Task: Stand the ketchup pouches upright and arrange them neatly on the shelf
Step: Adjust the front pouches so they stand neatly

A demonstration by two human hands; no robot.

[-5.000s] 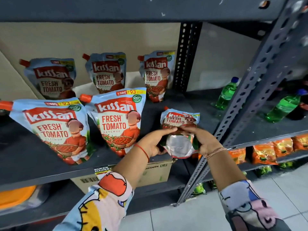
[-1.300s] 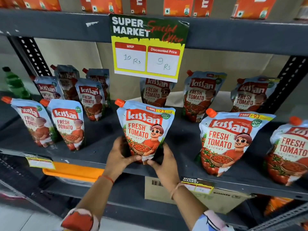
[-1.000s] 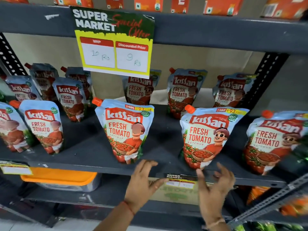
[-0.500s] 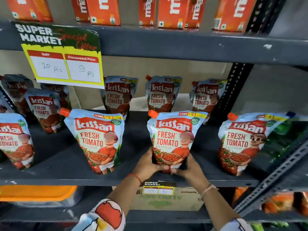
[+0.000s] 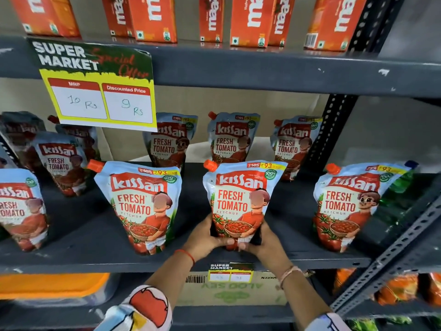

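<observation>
Both hands, left hand (image 5: pixel 207 237) and right hand (image 5: pixel 263 240), grip closed round base of middle front ketchup pouch (image 5: pixel 238 201), upright on shelf (image 5: pixel 95 237) just above price tag (image 5: pixel 230 273), long axis vertical, hands equally near.

left hand (image 5: pixel 207 237) | right hand (image 5: pixel 261 242) | both hands cupped inward, fingers curled, gripping

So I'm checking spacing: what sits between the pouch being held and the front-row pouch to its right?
Nothing: the head view shows bare shelf between the held pouch and the right pouch.
</observation>
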